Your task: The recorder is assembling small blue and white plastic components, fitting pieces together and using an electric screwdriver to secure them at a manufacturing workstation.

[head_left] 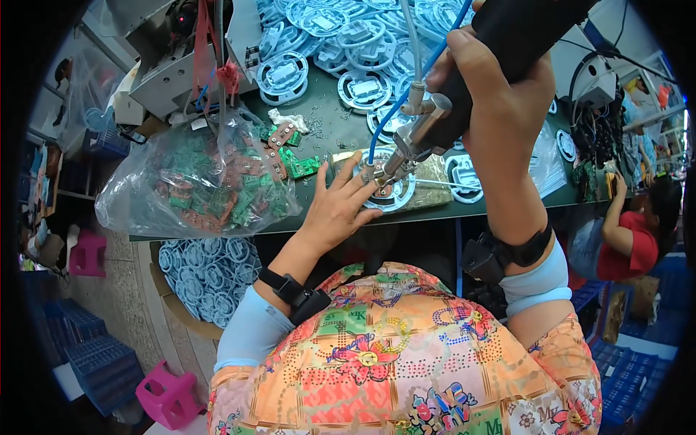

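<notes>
My right hand [504,109] grips a black electric or air screwdriver [518,40] with a metal nose, tilted down to the left. Its tip meets a round light-blue plastic frame [410,190] near the table's front edge. Fingers spread, my left hand [335,212] lies on that frame's left side, close to the tip. A brownish part shows inside the frame; the tool and fingers hide some of it. Under the frame is a wrapped block [435,174]. Green circuit boards [301,165] with brown pieces lie left of my left hand.
A clear bag [138,190] of circuit boards lies at left. Blue frames [362,88] pile up at the back, near loose screws [312,119]. A carton of frames [210,279] stands below. A hose [409,43] hangs by the tool. Another person [629,235] sits at right.
</notes>
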